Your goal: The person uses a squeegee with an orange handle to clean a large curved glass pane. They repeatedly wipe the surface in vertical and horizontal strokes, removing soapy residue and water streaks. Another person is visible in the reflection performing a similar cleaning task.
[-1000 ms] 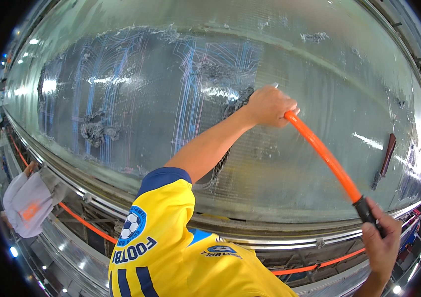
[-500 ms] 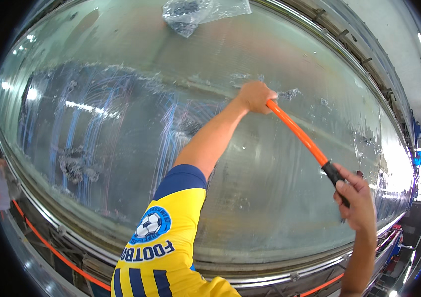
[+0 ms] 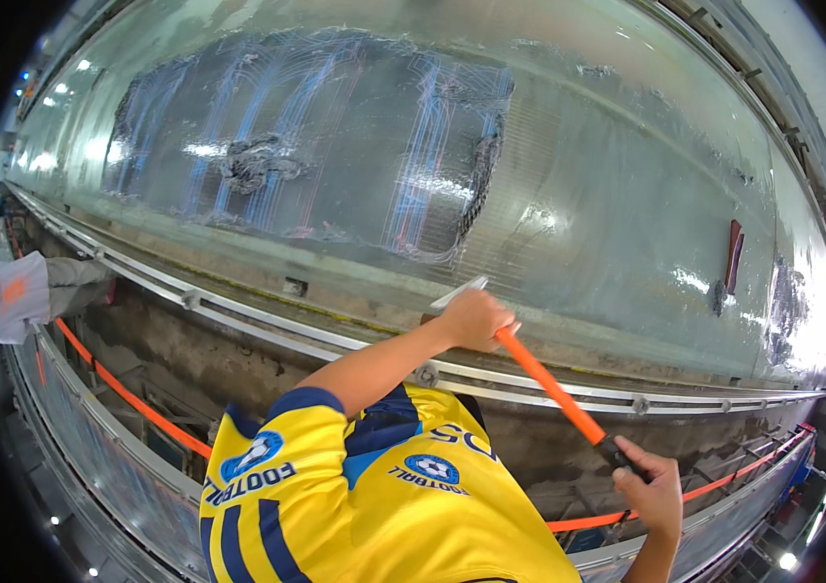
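Where the near rail crosses in front of the worker, the orange-handled scraper [image 3: 549, 386] slants over it, its pale blade [image 3: 460, 292] toward the surface [image 3: 617, 243] and its black grip [image 3: 624, 460] toward the worker's right side. I can't tell whether that blade touches anything. The left hand [image 3: 474, 320] is wrapped round the upper end, close behind the blade; the right hand [image 3: 654, 491] is closed on the black grip.

From here the shaft looks straight and stiff, probably light enough to swing, though long enough to want both hands. I'd take it just there: the grip for pull, the upper shaft for steering, fingers clear of the blade edge. The orange part looks smooth and would likely turn slippery if wet.

Beyond lies a dark, blue-streaked patch [image 3: 355, 165] with a grey clump [image 3: 259, 165] on it; off right rests a reddish-brown tool [image 3: 733, 255].
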`<state>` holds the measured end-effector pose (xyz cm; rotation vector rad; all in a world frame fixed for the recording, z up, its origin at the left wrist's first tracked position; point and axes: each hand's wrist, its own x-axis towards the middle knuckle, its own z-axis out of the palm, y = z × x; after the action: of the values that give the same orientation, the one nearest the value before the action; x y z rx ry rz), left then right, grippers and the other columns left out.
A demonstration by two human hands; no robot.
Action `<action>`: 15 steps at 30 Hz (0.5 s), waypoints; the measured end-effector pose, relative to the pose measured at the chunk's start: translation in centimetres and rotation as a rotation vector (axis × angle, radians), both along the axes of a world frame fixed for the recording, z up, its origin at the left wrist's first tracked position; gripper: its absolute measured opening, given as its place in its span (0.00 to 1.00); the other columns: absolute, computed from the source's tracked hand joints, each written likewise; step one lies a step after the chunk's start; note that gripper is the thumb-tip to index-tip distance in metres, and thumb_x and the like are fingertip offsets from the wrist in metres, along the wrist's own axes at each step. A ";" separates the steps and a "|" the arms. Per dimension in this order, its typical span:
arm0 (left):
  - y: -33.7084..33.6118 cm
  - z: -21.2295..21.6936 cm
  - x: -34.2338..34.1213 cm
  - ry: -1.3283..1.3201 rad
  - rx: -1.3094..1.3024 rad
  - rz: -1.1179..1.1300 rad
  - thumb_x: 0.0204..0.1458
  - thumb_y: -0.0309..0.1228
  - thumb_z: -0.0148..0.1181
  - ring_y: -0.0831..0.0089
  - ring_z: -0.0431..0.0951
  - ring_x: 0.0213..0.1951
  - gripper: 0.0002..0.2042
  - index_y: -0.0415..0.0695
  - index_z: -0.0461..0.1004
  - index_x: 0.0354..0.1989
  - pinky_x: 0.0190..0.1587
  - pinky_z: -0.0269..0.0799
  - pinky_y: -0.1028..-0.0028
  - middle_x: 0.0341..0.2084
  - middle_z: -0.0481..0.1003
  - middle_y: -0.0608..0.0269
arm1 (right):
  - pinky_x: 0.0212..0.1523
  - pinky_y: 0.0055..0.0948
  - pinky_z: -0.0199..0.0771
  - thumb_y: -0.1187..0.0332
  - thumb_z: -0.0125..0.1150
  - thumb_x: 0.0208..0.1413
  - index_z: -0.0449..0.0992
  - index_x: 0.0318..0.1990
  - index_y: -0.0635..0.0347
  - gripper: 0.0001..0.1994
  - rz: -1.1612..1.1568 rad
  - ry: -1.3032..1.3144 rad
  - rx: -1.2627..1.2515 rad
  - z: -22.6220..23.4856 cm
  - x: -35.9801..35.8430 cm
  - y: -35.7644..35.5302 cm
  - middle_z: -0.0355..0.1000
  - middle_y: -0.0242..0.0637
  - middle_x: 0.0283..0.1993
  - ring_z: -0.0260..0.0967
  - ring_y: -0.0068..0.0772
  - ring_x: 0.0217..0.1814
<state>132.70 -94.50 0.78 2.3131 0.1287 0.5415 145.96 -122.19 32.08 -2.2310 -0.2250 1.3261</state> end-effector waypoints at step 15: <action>8.2 -1.4 5.9 -0.229 -0.031 -0.003 0.52 0.32 0.63 0.61 0.68 0.13 0.19 0.49 0.63 0.13 0.18 0.62 0.63 0.08 0.63 0.64 | 0.19 0.16 0.55 0.76 0.66 0.51 0.75 0.59 0.69 0.25 -0.059 -0.094 -0.036 2.9 1.6 11.7 0.69 0.25 0.22 0.58 0.11 0.18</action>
<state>138.63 -86.28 -0.62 2.2032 0.0237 0.7924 147.60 -110.53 35.02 -2.3147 -0.1692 1.2050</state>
